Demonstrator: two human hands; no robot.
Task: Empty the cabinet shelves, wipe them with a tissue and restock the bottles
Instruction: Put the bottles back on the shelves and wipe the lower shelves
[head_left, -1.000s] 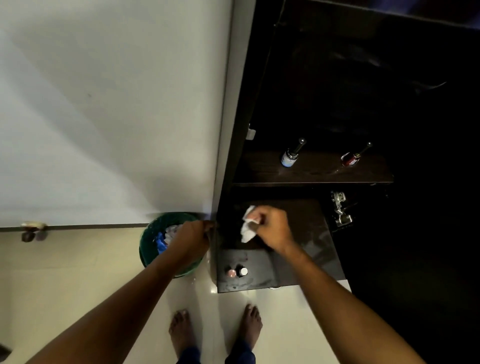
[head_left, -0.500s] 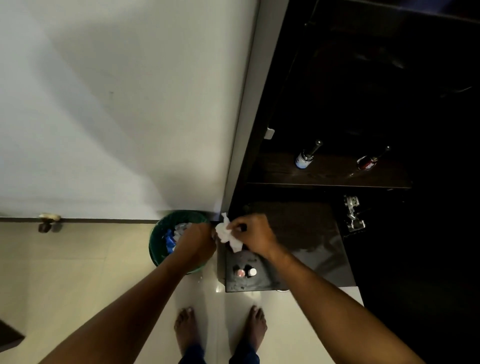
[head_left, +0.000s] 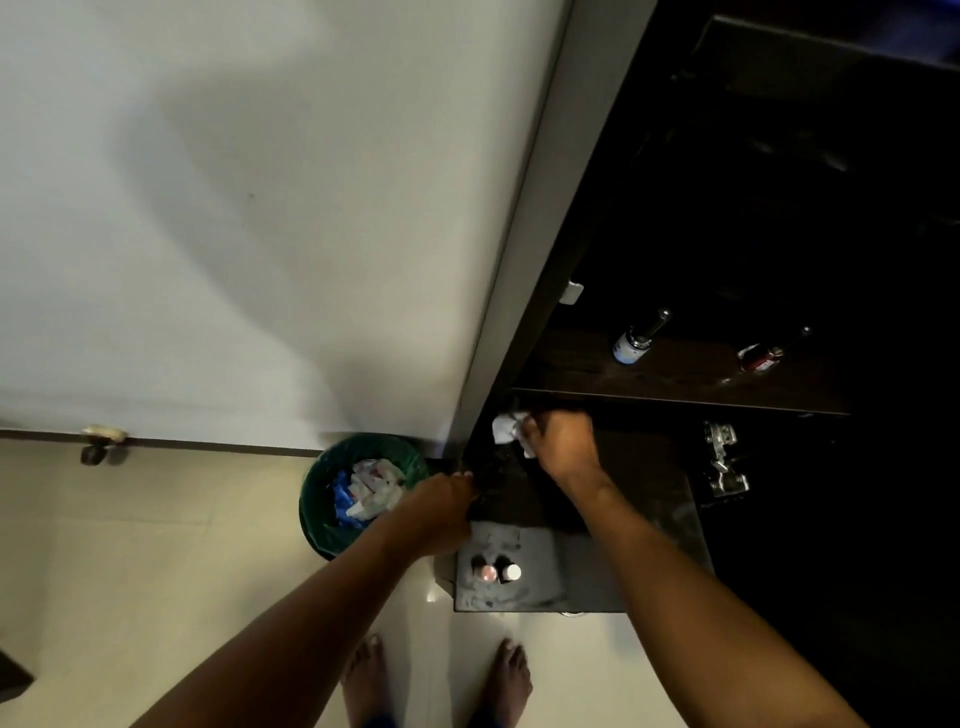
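Right grip: the right grip (head_left: 561, 441) reaches into the far left corner of the lower shelf (head_left: 649, 473), just under the front edge of the upper shelf (head_left: 675, 376); its fingers are curled tight round the tissue (head_left: 505, 428).
Tissue: white and crumpled, it sticks out to the left of the knuckles, close to the side panel (head_left: 524, 312) of the cabinet; whether it touches the shelf board cannot be told in the dark.
Left grip: the left grip (head_left: 441, 512) is at the near left of the lower shelf, fingers curled over the edge of the side panel; it holds nothing else.
Upper shelf: two bottles stand well apart near its front edge, a blue-labelled bottle (head_left: 629, 347) with a long dark cap on the left and a red bottle (head_left: 759, 358) on the right.
Lower shelf: two small bottles stand side by side on the pale, lit patch at its near left, one with a pink cap (head_left: 485, 572) and one with a white cap (head_left: 512, 571); they are nearer than both grips.
Hinge: a metal hinge (head_left: 723, 462) shows on the right of the cabinet, level with the lower shelf.
Bin: a green bin (head_left: 317, 493) stands on the floor (head_left: 156, 545) just left of the cabinet, against the white wall (head_left: 234, 208), with white and blue scraps inside.
Feet: two bare feet (head_left: 511, 675) stand on the pale floor, near the front of the cabinet.
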